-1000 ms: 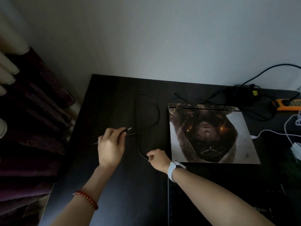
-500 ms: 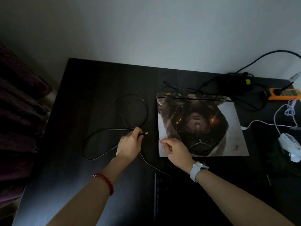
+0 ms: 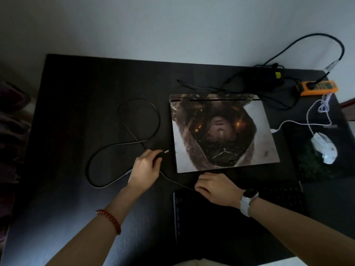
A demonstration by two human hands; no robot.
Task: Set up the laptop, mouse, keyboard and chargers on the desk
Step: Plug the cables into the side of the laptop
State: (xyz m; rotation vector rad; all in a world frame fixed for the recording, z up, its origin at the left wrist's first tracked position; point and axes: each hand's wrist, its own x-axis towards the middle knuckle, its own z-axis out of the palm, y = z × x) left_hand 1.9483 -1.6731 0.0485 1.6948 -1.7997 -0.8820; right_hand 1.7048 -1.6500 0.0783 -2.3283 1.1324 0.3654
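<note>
The left hand (image 3: 145,167) pinches the plug end of a thin black cable (image 3: 123,144), fingers (image 3: 153,153) curled round the dark plug body so that the metal USB tip (image 3: 166,151) sticks out toward the left edge of the closed laptop (image 3: 223,133) — near it, not yet touching. The cable loops in a loose figure-eight across the desk (image 3: 76,104) in the left-centre of the frame, and one strand runs under the hand toward the black keyboard (image 3: 211,223) at the lower centre; it looks to be the keyboard's own lead.

The right hand (image 3: 215,186) rests at the keyboard's far edge, just below the laptop's front edge. Its fingers are curled under, and whether they grip the cable or merely press down I cannot tell.

The cable should be light and limp — it will drag and kink rather than push, so the stiff plug body is the right place to hold it, close behind the metal tip. The laptop is likely the heavy, rigid piece and may slide on the smooth desk if the plug is pressed in hard; steadying its edge would help.

At the right of the frame a white mouse (image 3: 324,149) sits on a dark mouse pad (image 3: 307,169), its white lead reaching the laptop's right side. A black charger brick (image 3: 263,76) and an orange power strip (image 3: 317,87) lie at the upper right.
</note>
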